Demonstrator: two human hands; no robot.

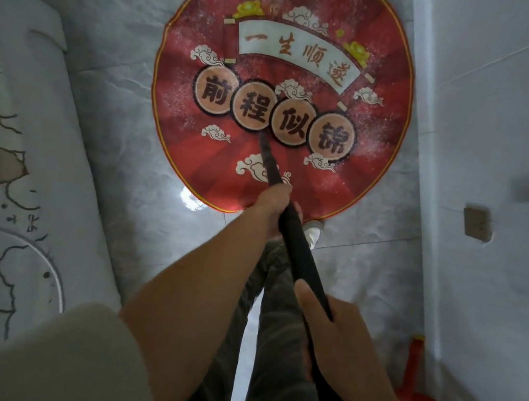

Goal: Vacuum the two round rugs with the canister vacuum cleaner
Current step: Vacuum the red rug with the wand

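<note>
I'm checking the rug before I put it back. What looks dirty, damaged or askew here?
The red round rug is dusted with pale specks, densest toward its upper and right parts. Its rim looks wavy at the upper left rather than a clean curve. The black wand tip rests near its middle. No tears are visible.

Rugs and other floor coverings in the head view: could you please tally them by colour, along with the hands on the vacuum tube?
Red round rug: 1
Pale grey-white rug with brown line pattern: 1
Hands gripping the black vacuum tube: 2, left hand and right hand
Total: 4
</note>
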